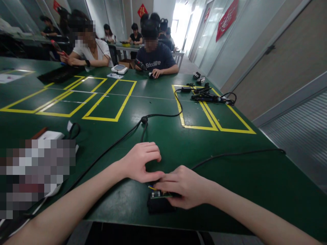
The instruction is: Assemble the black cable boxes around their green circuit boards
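A small green circuit board with a silvery part and a yellow wire sits at a black block near the table's front edge. My right hand reaches over the board from the right, its fingers bent and closed about it. Part of the board is hidden under those fingers. Just to the left and above, my left hand hovers with curled fingers and a gap between them and the thumb. Its thumb tip meets or overlaps the right fingertips; I see nothing in it. A black cable runs rightward from behind my right hand.
The green table bears yellow tape outlines. Another black cable with a round joint crosses it. Black tools and leads lie at the right. Pixelated items sit left. Across the table, a co-worker holds a power screwdriver.
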Demonstrator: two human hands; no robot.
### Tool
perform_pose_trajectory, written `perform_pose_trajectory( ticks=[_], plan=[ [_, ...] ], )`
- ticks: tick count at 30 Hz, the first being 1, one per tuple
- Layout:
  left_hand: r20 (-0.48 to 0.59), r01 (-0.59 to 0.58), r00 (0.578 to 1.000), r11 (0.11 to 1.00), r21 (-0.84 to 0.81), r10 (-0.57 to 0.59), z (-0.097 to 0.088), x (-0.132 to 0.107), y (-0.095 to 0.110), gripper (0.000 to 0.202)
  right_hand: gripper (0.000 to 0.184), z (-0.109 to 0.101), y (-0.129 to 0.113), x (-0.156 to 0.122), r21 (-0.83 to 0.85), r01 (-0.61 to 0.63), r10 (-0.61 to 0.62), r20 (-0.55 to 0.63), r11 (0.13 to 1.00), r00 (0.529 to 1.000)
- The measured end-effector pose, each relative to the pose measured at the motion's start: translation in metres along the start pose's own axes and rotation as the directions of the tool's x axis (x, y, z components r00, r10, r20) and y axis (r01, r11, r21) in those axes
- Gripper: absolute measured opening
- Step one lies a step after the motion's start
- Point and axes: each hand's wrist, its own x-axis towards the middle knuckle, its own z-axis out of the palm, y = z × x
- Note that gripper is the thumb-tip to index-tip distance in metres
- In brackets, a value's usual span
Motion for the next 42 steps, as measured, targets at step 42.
perform_pose_trajectory(
  ticks=[42],
  plan=[
    [0.271,0.328,0.9,0.94,0.097,-0.342,0.0,-0.001,-0.007,0.025,0.023,-0.015,0.045,-0.013,0.067,-0.186,0.197,-0.43,0.98,0.881]
  ],
)
